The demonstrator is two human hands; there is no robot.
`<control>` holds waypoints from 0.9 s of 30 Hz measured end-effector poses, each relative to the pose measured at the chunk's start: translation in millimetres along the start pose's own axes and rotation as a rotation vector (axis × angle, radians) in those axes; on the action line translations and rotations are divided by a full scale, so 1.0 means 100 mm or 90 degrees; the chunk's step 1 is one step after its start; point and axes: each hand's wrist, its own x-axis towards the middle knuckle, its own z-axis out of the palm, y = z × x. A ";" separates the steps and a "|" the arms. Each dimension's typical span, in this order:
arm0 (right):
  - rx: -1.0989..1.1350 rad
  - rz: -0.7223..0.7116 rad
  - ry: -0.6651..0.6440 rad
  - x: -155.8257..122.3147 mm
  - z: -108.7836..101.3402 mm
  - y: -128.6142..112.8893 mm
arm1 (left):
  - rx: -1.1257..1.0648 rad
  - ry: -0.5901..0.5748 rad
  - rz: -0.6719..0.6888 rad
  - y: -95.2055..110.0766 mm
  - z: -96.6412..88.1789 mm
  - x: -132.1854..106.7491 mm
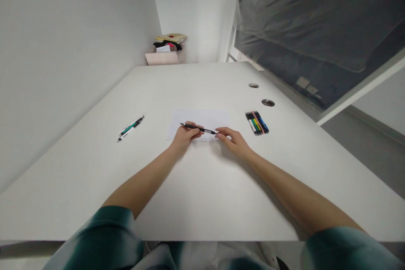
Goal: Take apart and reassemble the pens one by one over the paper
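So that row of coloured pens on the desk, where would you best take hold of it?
Probably across its middle, coming from above with the right hand, the nearer one. The row of coloured pens lies flat, packed side by side, so fingers could likely pinch the two outer pens' long sides together.

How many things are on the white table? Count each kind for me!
Pens: 3 (black pen in the left hand, two pens lying at the left)
Marker bundle: 1
Paper sheet: 1
Round desk holes: 2
Total: 7
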 end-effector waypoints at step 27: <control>0.146 0.129 0.132 0.14 -0.09 0.34 | 0.199 0.041 0.079 -0.19 -0.39 0.24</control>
